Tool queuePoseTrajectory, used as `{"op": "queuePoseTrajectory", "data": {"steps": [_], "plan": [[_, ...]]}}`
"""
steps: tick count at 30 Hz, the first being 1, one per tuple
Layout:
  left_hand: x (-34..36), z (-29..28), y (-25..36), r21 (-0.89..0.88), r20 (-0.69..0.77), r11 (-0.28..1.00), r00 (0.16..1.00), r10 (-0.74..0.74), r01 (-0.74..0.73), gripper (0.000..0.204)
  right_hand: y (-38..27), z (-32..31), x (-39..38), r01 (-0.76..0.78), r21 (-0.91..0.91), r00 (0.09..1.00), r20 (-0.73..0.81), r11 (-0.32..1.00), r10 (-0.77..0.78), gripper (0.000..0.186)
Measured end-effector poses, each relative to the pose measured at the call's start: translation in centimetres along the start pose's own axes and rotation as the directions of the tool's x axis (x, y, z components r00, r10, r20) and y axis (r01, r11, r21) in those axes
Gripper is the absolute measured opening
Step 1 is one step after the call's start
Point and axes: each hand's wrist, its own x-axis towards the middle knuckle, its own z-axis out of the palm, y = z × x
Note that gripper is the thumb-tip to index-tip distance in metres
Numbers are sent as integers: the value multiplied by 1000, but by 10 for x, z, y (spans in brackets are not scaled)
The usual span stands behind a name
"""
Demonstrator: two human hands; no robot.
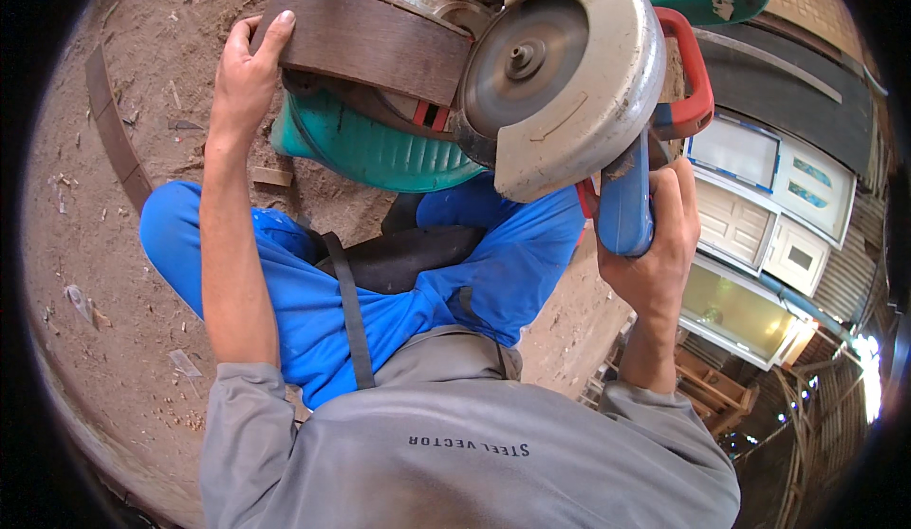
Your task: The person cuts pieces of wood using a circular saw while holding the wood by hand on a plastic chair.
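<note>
My left hand (245, 88) grips the end of a curved dark-brown wooden piece (370, 40) at upper center, thumb across its face. My right hand (660, 230) grips the blue handle (624, 211) of a circular saw. The saw's metal guard (569, 145) and round blade (508, 78) are tilted toward me, beside the wooden piece's right end; whether they touch I cannot tell. A red handle (693, 74) rises above my right hand. A green ribbed plastic part (351, 145) lies under the wooden piece.
My crossed legs (171, 244) in blue trousers sit on dusty ground with scraps. A curved brown strip (119, 135) lies at left. At right stand white door-like panels (731, 221), a wooden frame (716, 391) and corrugated sheeting (835, 278).
</note>
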Motion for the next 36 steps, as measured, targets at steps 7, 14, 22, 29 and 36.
{"op": "queuePoseTrajectory", "data": {"steps": [7, 14, 22, 29, 36], "plan": [[2, -1, -4, -23, 9, 1000, 1000, 0, 0, 61, 3, 1, -4, -21, -7, 999, 30, 1000, 21, 48], [-3, 1, 5, 8, -2, 999, 1000, -31, 31, 67, 4, 4, -6, 10, -4, 1000, -3, 1000, -10, 43], [0, 0, 2, 20, -14, 999, 1000, -28, 28, 67, 5, 8, -8, 27, -21, 1000, -12, 999, -27, 40], [3, -5, -5, -11, 80, 999, 995, -52, 53, 76, 6, 12, -10, 40, -32, 999, -31, 999, -41, 36], [4, -1, -7, -59, 18, 997, 999, -46, 47, 66, 4, 15, -12, 31, -49, 998, -48, 998, -33, 33]]}}
